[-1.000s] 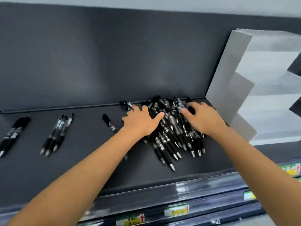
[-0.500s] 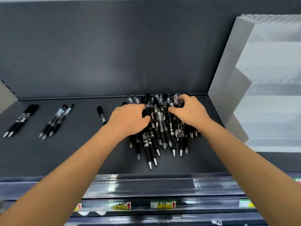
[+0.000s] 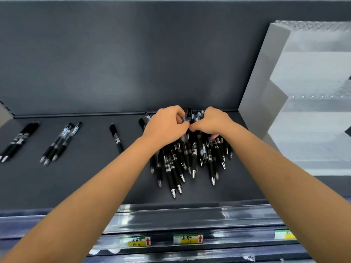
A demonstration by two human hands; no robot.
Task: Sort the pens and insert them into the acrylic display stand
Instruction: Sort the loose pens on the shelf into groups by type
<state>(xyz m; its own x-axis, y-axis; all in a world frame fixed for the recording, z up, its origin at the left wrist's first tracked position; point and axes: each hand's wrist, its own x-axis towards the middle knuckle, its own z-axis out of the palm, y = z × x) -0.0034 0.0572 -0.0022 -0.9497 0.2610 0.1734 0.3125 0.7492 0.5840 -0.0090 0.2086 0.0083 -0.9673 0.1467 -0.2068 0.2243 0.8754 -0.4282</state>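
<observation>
head view. both bare forearms reach in over the dark grey matte shelf (image 3: 85, 179).

the heap of black retractable pens (image 3: 190, 160) lies on the shelf right of centre. silver tips fan toward us and clicker ends point at the back wall.

left hand (image 3: 165, 128): on the upper left of the heap, fingers curled down and closed round the clicker ends of some pens.

right hand (image 3: 210, 121): on the upper right, fingers likewise curled in and gripping pens from the heap. how many each hand holds, we cannot tell. the two thumbs meet or nearly meet over the middle of the heap.

the pale stepped acrylic display stand (image 3: 303, 88) stands just beside the heap, on its right, against the back wall.

left of the heap and well apart from it:
- nearest, a single black pen (image 3: 116, 138), its lower end hidden by the left forearm
- then three clear-barrelled pens with black grips (image 3: 60, 143), side by side
- then a bundle of all-black pens (image 3: 17, 142) at the frame's left edge

along the front runs a clear plastic rail (image 3: 190, 215) carrying yellow-green price labels with red arrows (image 3: 188, 239). we cannot read the print.
</observation>
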